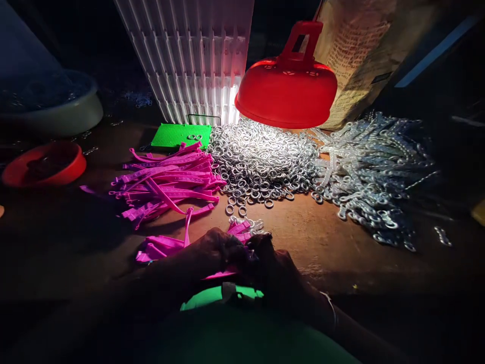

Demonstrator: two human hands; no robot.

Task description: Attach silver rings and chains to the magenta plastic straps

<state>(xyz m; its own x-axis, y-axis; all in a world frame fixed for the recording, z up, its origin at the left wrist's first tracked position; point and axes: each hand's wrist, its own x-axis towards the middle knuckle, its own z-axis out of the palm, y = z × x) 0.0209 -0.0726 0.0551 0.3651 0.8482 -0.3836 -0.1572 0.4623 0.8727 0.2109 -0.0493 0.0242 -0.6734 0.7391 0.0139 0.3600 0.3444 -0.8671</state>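
Note:
My left hand [214, 250] and my right hand [273, 263] meet close together at the near edge of the table, both closed around a pink plastic strap [222, 275] that pokes out below them. Small metal rings [257, 223] lie just beyond my fingers. A loose heap of the same pink straps [170, 182] lies to the front left, with a smaller bunch [162, 245] beside my left hand. A big pile of shiny metal rings [261, 162] sits under the lamp. The dim light hides my fingertips.
A red lamp shade [288, 91] hangs low over the rings. White ribbed trays [193, 60] stand behind it. A green pegboard [180, 135] lies at their foot. Silvery clasp chains [375, 172] spread right. A red bowl [45, 164] and pale basin [53, 106] sit left.

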